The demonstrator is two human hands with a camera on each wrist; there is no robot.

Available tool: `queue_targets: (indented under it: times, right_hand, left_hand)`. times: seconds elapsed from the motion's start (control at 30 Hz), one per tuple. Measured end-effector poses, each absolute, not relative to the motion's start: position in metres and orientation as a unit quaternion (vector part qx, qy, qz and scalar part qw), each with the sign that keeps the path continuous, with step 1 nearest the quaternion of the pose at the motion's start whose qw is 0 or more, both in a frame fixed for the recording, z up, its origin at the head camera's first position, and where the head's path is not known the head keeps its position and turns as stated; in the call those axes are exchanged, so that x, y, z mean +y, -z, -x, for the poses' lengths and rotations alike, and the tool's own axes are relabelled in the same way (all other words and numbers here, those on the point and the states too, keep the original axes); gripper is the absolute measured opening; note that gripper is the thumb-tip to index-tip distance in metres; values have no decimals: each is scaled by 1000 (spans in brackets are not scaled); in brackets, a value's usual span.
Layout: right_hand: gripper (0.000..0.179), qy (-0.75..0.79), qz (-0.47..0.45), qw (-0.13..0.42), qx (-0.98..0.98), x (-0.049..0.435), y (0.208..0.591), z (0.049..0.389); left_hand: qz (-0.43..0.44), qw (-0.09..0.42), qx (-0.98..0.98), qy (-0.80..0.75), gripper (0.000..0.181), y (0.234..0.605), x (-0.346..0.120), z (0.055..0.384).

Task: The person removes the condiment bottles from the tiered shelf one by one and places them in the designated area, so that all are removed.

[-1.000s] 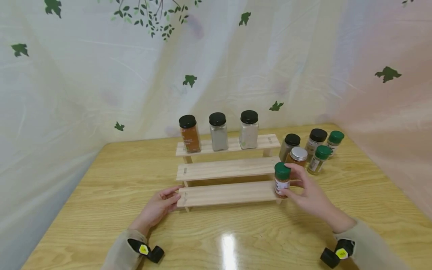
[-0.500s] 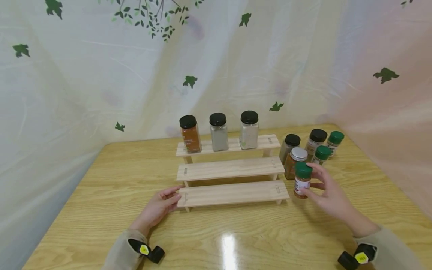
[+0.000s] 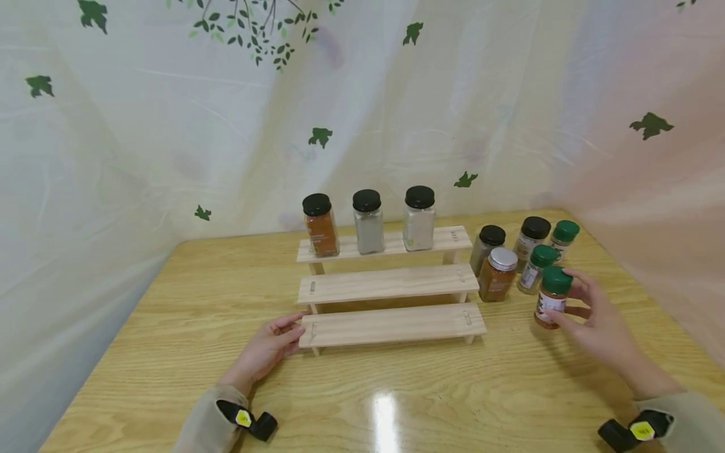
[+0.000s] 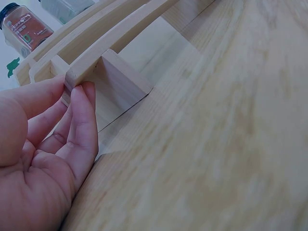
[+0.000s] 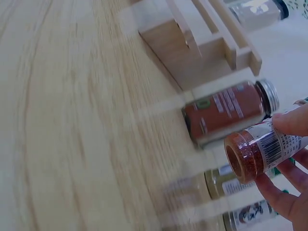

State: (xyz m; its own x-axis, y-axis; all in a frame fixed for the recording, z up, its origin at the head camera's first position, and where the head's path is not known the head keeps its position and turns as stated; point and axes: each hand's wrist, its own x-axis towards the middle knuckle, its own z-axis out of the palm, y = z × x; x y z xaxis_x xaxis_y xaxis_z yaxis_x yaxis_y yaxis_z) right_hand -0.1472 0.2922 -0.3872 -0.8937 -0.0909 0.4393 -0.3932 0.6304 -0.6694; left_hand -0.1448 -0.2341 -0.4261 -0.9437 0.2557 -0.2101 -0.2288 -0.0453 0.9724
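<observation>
A three-step wooden spice rack stands mid-table. My left hand is at its left side; in the left wrist view the thumb and fingers pinch the end of the lowest shelf. To the right of the rack, my right hand grips a small spice jar with a green lid and red contents, thumb on one side and fingers on the other. The right wrist view shows the base of this spice jar, held off the table. Three black-lidded jars stand on the top shelf; the lower two shelves are bare.
Right of the rack several jars stand grouped: a silver-lidded jar, a dark-lidded grey jar, another black-lidded jar and two green-lidded jars. A leaf-patterned curtain hangs behind the table.
My right hand has carried the green-lidded spice jar rightward, from the right end of the lowest shelf to in front of the grouped jars. The left hand has stayed at the rack.
</observation>
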Motion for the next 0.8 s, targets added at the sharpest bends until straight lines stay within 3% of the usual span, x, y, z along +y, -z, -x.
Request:
queue_targets:
  times: [0.2,0.4,0.63,0.8]
  right_hand:
    - [76,-394,-95,171,-898,315,390,153]
    - [76,-397,-71,156,-901,337,394,164]
    - [78,-416,-24,132,-900,351,398,181]
    - [76,-437,-11,126,-890,355,401,190]
  left_hand:
    - [-12,169,665,-727,34,427,-235,145]
    - [-17,168,664,-729,41,426,-234,144]
    - [-11,169,664,-728,27,427,-235,145]
    - [-13,167,664,-728,32,428,-235,145]
